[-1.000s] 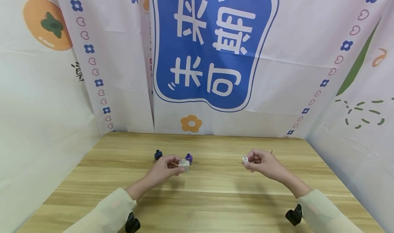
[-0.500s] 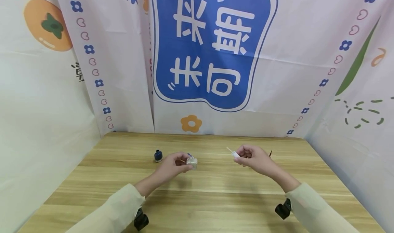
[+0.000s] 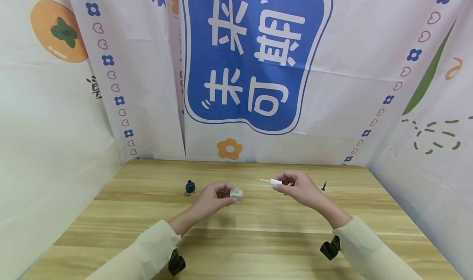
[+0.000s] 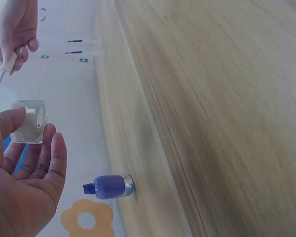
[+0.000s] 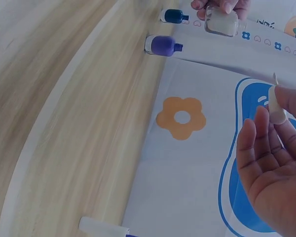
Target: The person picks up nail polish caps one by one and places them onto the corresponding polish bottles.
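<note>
My left hand (image 3: 217,195) pinches a clear glass nail polish bottle (image 3: 236,195) above the table; the bottle has no cap on it. A white brush cap (image 3: 275,182) is pinched between the thumb and fingers of my right hand (image 3: 301,187). It lies nearly level, its thin brush pointing left towards the bottle, with a gap between the two. An uncapped dark blue polish bottle (image 3: 190,187) stands left of my left hand. In the left wrist view an uncapped purple polish bottle (image 4: 110,187) stands on the table; the head view does not show it.
Behind my right hand, a brush cap (image 3: 323,187) stands on the table with its dark brush upward. Two white brush caps (image 4: 92,51) show in the left wrist view. The wooden table (image 3: 240,247) ends at a printed cloth (image 3: 332,120) at the back.
My left hand has moved right with the clear bottle, coming in front of the purple one. My right hand has moved left and slightly up, tipping the brush from upright to nearly level.
</note>
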### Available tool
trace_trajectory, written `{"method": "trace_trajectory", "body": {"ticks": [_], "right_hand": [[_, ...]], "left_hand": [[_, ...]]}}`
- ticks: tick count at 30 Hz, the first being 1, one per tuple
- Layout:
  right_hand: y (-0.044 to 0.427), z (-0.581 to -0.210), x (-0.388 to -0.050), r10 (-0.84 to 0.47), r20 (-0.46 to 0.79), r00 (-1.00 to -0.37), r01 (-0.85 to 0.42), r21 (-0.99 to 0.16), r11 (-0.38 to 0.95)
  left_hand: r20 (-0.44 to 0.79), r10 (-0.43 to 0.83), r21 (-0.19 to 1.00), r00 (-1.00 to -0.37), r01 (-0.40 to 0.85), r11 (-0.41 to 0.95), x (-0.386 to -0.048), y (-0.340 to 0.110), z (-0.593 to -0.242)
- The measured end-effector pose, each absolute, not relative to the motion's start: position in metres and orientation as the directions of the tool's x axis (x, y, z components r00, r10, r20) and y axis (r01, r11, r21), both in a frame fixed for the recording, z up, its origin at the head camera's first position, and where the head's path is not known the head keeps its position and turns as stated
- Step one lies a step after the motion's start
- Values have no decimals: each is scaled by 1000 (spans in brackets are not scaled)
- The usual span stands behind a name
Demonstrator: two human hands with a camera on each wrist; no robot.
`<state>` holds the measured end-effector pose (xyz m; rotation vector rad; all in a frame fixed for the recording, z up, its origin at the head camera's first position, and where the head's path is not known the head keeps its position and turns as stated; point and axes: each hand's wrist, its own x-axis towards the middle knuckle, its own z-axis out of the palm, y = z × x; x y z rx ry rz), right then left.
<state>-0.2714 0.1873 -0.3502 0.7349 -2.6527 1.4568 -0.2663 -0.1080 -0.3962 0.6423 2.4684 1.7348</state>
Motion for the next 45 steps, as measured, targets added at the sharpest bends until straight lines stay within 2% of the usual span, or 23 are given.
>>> {"method": "trace_trajectory", "body": {"ticks": [17, 32, 45], "right_hand": [[165, -332, -260, -416, 250, -874, -417, -826, 380], [160, -338, -269, -476, 250, -843, -419, -861, 290], [152, -341, -269, -502, 230, -834, -399, -880, 259]], "left_hand": [[176, 380, 920, -908, 288, 264, -266, -96, -398], [183, 398, 910, -899, 308, 277, -265, -89, -399], [209, 413, 915, -887, 326, 237, -264, -84, -400]]}}
